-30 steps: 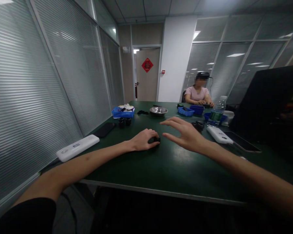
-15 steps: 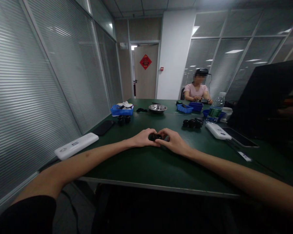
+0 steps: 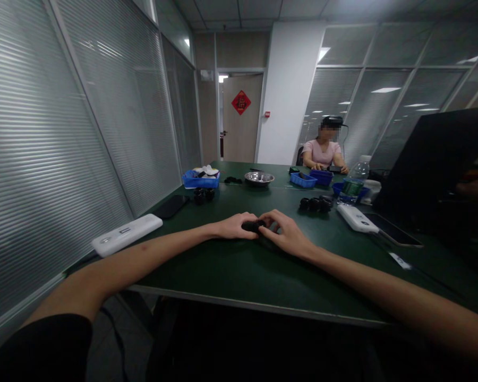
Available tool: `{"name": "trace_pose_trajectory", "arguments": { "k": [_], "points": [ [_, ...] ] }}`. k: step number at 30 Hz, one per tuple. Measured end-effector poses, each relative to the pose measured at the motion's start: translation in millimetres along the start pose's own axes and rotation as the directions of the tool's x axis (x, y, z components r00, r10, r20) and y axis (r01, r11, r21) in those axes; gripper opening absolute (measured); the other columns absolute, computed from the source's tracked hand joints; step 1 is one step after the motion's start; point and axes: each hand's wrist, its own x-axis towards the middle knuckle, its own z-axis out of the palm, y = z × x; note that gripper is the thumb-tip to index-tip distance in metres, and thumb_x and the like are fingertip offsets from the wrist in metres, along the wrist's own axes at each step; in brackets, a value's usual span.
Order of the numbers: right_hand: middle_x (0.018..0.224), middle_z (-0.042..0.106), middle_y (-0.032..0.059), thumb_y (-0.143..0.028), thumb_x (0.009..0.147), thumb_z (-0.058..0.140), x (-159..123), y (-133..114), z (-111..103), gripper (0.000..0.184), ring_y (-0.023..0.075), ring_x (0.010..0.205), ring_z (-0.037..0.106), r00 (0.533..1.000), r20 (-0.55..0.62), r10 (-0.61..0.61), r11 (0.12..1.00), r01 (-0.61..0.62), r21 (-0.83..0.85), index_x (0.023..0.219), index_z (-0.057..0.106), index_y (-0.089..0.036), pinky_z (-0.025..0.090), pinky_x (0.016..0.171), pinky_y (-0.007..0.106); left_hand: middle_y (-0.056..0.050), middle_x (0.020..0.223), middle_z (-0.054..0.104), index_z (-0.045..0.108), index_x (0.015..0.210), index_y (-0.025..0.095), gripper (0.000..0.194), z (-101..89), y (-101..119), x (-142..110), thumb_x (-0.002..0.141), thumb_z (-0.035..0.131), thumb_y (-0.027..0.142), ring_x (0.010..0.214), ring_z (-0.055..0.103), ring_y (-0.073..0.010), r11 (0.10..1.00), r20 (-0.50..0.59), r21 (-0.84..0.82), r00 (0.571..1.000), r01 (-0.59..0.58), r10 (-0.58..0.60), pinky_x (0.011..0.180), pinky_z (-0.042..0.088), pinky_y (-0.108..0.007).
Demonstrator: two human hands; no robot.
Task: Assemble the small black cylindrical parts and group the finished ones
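Observation:
Both my hands meet over the dark green table, around a small black round part point(image 3: 253, 226) whose exact kind I cannot make out. My left hand point(image 3: 236, 226) is closed on its left side, thumb near and fingers beyond. From the right, my right hand point(image 3: 283, 231) pinches the part's right end between thumb and fingertips. Fingers hide much of it. Similar black round pieces point(image 3: 315, 204) stand in a cluster to the right, and a pair of black pieces point(image 3: 204, 195) stands to the left, farther back.
A steel bowl point(image 3: 258, 179) and blue baskets point(image 3: 201, 179) stand toward the back. White power banks point(image 3: 127, 234), dark phones point(image 3: 172, 206) and a water bottle point(image 3: 354, 180) lie or stand at the sides. A person point(image 3: 322, 151) sits across the table; a black screen point(image 3: 434, 164) rises at right.
The black part has turned between my hands and shows more of its side. My right fingers have shifted slightly on it. The view has tilted a little.

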Motion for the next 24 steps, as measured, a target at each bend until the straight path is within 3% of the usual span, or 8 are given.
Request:
{"name": "trace_pose_trajectory", "arguments": {
  "k": [6,13,17,24],
  "points": [
    [0.103,0.062,0.0056,-0.039,0.093,0.069,0.3,-4.1,-1.9,0.028,0.0195,0.089,0.062,1.000,-0.009,0.003,1.000,-0.003,-0.013,0.115,0.066,-0.022,0.053,0.071,0.031,-0.007,0.118,0.062,0.065,0.122,0.021,0.043,0.2,-2.3,0.0,0.089,0.067,0.048,0.113,0.055,-0.0250,1.000,0.006,0.002,1.000,0.001,-0.001,0.100,0.042,-0.038],
    [0.116,0.063,0.0079,-0.031,0.097,0.062,-0.5,-6.7,-2.3,0.027,0.0208,0.094,0.064,0.997,0.031,-0.067,0.998,0.067,0.008,0.123,0.065,-0.024,0.056,0.078,0.035,-0.008,0.122,0.062,0.061,0.131,0.022,0.049,0.3,-1.5,-0.8,0.089,0.067,0.047,0.115,0.054,-0.0264,1.000,-0.001,0.010,1.000,-0.008,0.008,0.102,0.041,-0.040],
    [0.111,0.064,0.0082,-0.036,0.094,0.067,-0.2,-7.3,-2.3,0.028,0.0224,0.095,0.064,0.999,0.005,-0.048,0.999,0.048,-0.026,0.119,0.067,-0.022,0.056,0.080,0.037,-0.007,0.124,0.062,0.061,0.131,0.023,0.049,0.5,-0.6,-0.8,0.089,0.067,0.047,0.116,0.055,-0.0260,1.000,0.006,0.009,1.000,-0.011,0.011,0.103,0.040,-0.040],
    [0.118,0.063,0.0090,-0.031,0.098,0.061,-1.2,-9.0,-1.8,0.028,0.0229,0.100,0.063,0.995,0.046,-0.083,0.995,0.085,-0.044,0.124,0.064,-0.024,0.055,0.081,0.036,-0.007,0.117,0.063,0.063,0.128,0.021,0.048,1.3,-1.6,-0.4,0.088,0.068,0.047,0.112,0.055,-0.0263,1.000,-0.006,0.016,1.000,-0.008,0.008,0.098,0.042,-0.039]
  ]
}}
